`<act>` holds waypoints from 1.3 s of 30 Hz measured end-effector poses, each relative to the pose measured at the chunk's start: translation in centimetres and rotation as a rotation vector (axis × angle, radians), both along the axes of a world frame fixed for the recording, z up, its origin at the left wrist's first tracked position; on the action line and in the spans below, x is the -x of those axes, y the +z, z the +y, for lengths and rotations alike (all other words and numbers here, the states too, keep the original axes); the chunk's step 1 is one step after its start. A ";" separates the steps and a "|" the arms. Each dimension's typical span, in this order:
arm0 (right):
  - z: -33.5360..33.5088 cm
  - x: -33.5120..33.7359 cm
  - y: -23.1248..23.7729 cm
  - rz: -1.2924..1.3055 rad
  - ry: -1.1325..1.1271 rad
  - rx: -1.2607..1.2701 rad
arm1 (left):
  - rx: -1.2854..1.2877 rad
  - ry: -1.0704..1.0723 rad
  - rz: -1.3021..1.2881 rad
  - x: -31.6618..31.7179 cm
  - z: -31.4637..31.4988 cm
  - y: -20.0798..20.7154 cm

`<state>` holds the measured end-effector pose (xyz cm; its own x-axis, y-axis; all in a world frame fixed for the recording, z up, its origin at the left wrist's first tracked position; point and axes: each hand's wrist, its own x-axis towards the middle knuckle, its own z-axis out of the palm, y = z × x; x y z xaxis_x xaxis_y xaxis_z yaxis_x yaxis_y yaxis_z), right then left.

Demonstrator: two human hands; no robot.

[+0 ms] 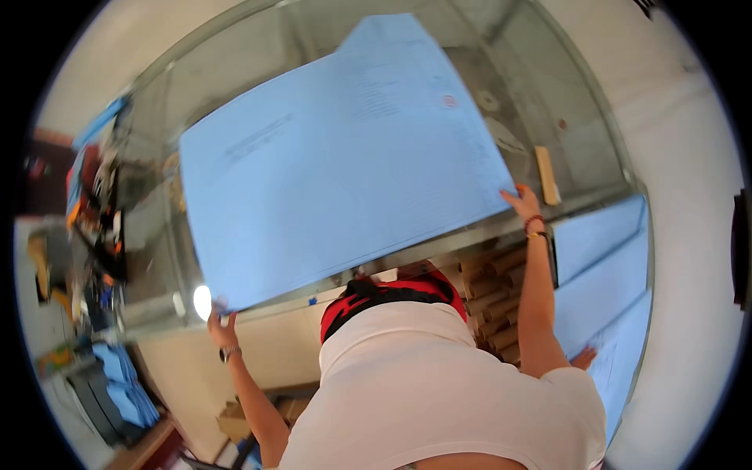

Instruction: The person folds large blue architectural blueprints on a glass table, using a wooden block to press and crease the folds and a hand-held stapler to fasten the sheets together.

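A large pale-blue card sheet (337, 180) with faint printing and a tab at its far side lies on a glass-topped table. More than one edge shows along its near side, so it may be folded or stacked. My left hand (222, 327) pinches its near left corner; glare partly washes out those fingertips. At the near right corner, my right hand (525, 204) has thumb and fingers closed on the sheet's edge. I cannot make out how far the fingers reach underneath.
A wooden strip (547, 175) lies on the glass right of the sheet. More blue sheets (603, 290) are at the right, where part of another hand (583, 358) shows. Brown cardboard tubes (493, 301) sit below the table edge. Tools and clutter (102, 251) fill the left side.
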<state>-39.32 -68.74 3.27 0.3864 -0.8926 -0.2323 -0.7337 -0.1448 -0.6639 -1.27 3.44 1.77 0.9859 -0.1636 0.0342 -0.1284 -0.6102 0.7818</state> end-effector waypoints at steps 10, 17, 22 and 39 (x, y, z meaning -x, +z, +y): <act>0.5 1.9 -2.5 -0.446 -0.381 -0.190 | -0.106 0.041 -0.021 0.2 -0.5 2.3; 0.0 1.9 -2.6 -0.445 -0.375 -0.217 | -0.229 0.012 -0.182 -0.3 0.5 1.3; -0.5 2.4 -2.9 -0.444 -0.389 -0.203 | -0.220 0.066 -0.212 0.1 -0.4 1.5; -0.6 2.2 -3.2 -0.463 -0.365 -0.222 | -0.162 -0.023 -0.121 -0.7 1.0 1.3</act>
